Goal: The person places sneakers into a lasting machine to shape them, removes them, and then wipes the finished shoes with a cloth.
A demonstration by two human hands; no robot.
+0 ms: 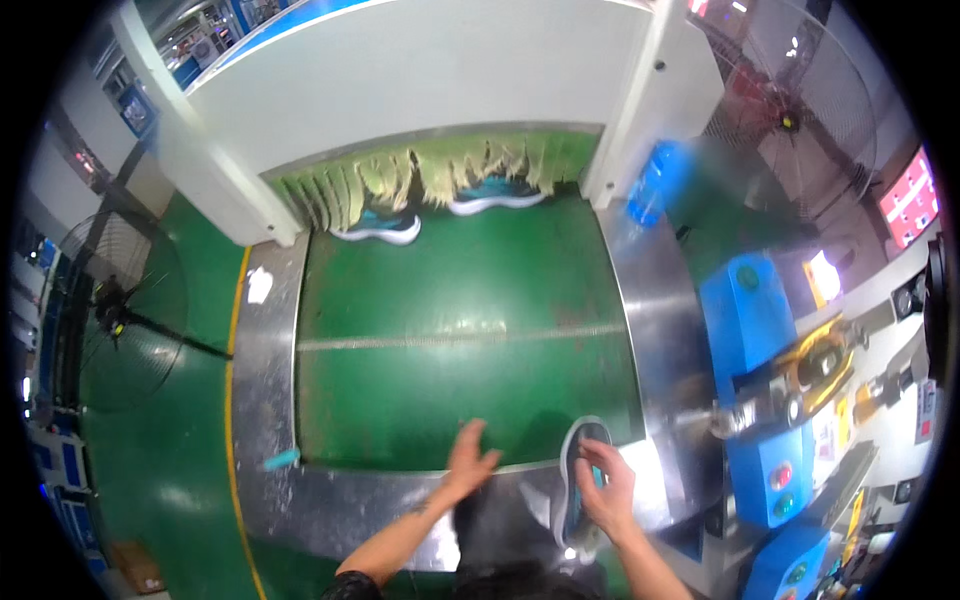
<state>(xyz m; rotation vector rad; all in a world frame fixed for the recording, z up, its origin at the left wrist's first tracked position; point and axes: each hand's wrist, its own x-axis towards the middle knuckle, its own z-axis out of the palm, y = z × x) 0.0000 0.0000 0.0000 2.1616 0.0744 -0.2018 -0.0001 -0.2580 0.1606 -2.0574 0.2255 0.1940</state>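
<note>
At the near right corner of the green conveyor belt (465, 275), my right hand (610, 490) grips a shoe (566, 470). The shoe has a pale rim and a dark grey-blue middle, and the fingers partly cover it. My left hand (468, 468) hovers over the belt's near edge with its fingers apart and nothing in them. Across the belt, two sneakers (385, 231) (497, 203) with white soles and dark teal uppers lie at a fringed yellow-green curtain (400, 175), which hides their upper parts.
A metal frame (265, 400) borders the belt, with a teal scrap (282, 460) and a crumpled white piece (260, 285) on its left side. At right stand a blue bottle (655, 185) and blue button boxes (775, 475). Fans (120, 310) (785, 120) flank the machine.
</note>
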